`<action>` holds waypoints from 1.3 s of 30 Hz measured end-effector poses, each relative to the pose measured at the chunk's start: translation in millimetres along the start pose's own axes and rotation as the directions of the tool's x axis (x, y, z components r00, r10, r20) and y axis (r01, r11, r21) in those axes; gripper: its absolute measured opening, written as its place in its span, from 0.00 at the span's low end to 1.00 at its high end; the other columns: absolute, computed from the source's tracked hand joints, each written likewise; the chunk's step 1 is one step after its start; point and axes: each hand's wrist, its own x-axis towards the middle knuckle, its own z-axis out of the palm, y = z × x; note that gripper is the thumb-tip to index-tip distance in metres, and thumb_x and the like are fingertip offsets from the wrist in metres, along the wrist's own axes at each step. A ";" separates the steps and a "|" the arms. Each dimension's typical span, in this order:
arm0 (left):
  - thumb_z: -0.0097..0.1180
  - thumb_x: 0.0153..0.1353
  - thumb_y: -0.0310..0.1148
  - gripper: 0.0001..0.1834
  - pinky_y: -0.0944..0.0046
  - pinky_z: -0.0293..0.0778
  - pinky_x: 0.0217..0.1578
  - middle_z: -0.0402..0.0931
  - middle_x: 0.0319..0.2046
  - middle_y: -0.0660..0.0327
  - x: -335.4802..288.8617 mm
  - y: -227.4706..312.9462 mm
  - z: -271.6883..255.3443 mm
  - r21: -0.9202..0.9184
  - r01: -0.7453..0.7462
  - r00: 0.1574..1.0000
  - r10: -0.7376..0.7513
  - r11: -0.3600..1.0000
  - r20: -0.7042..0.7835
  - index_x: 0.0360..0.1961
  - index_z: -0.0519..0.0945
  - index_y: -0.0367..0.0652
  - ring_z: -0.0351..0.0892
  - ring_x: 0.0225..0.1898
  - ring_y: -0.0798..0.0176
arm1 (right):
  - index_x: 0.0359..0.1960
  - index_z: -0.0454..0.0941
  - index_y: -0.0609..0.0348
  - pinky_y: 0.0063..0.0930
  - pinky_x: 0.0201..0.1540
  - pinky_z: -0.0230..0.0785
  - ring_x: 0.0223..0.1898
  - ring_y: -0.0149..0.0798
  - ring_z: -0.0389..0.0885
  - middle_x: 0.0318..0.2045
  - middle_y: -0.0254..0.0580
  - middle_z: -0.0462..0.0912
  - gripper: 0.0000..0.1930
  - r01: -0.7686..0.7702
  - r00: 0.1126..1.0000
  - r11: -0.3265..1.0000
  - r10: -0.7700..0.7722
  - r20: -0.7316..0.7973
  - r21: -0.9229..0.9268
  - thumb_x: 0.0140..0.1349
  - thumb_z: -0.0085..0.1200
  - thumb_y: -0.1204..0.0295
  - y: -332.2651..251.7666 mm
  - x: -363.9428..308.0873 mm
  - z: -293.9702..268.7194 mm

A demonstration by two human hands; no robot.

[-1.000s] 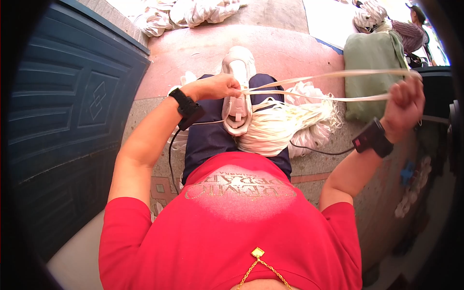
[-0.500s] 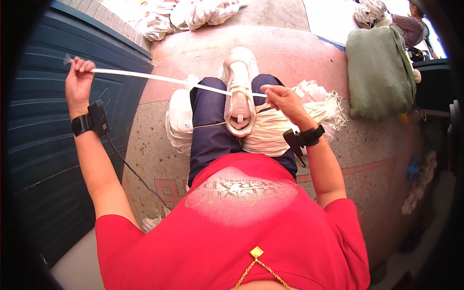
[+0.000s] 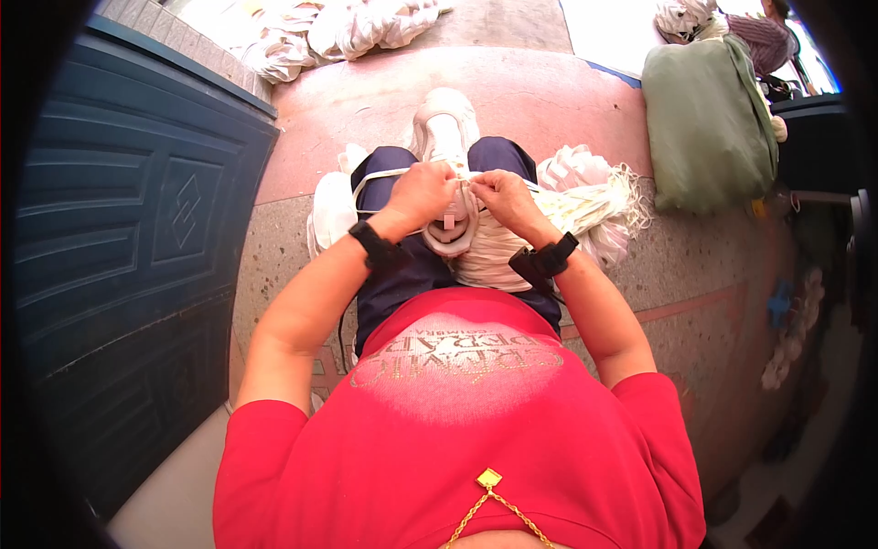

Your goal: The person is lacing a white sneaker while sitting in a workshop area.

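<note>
A pale sneaker (image 3: 445,117) rests between my thighs with its toe pointing away and its opening toward me. My left hand (image 3: 424,194) is closed over the left edge of its eyelets, its fingertips at the lacing. From the other side, my right hand (image 3: 508,199) pinches at the same spot, thumb and forefinger together on a white shoelace. A loop of the white shoelace (image 3: 373,176) runs out leftward over my left thigh. Hands hide part of the tongue and eyelets, so exactly which strand the left fingers grip is hard to see.
Beside my right leg lies a big bundle of white laces (image 3: 585,212). More pale shoes (image 3: 331,206) stand by my left leg. A dark blue panelled door (image 3: 137,210) is at left, a stuffed green sack (image 3: 706,128) at far right. White bundles (image 3: 366,27) lie ahead; another person (image 3: 761,44) is behind the sack.
My left hand has come in from far left, where it held the lace stretched out, to the shoe. The right hand has moved slightly left to meet it, and the lace now hangs slack.
</note>
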 end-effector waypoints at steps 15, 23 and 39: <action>0.49 0.49 0.34 0.08 0.55 0.71 0.22 0.74 0.16 0.51 -15.3 -2.4 -12.1 0.491 -0.063 0.997 0.078 0.869 -0.011 0.21 0.76 0.42 0.76 0.20 0.51 | 0.30 0.74 0.59 0.34 0.34 0.67 0.32 0.47 0.76 0.28 0.47 0.77 0.08 0.349 0.937 0.904 -0.346 0.053 -0.246 0.54 0.47 0.69 -3.8 -5.0 11.7; 0.50 0.47 0.32 0.07 0.56 0.72 0.23 0.74 0.17 0.51 -13.8 -0.5 -11.2 0.543 -0.070 0.998 0.064 0.837 0.030 0.22 0.77 0.41 0.77 0.22 0.52 | 0.28 0.73 0.56 0.37 0.29 0.69 0.28 0.46 0.77 0.27 0.43 0.77 0.05 0.380 0.914 0.765 -0.398 0.082 -0.520 0.51 0.45 0.72 -7.8 -8.4 5.5; 0.48 0.50 0.33 0.08 0.53 0.72 0.26 0.75 0.20 0.52 -6.9 -5.2 -18.8 0.508 -0.115 0.993 0.081 0.854 0.089 0.24 0.78 0.45 0.77 0.25 0.51 | 0.25 0.72 0.57 0.36 0.28 0.68 0.26 0.43 0.77 0.25 0.41 0.76 0.03 0.487 0.859 0.625 -0.470 0.204 -0.610 0.48 0.46 0.76 -0.6 -13.1 -22.6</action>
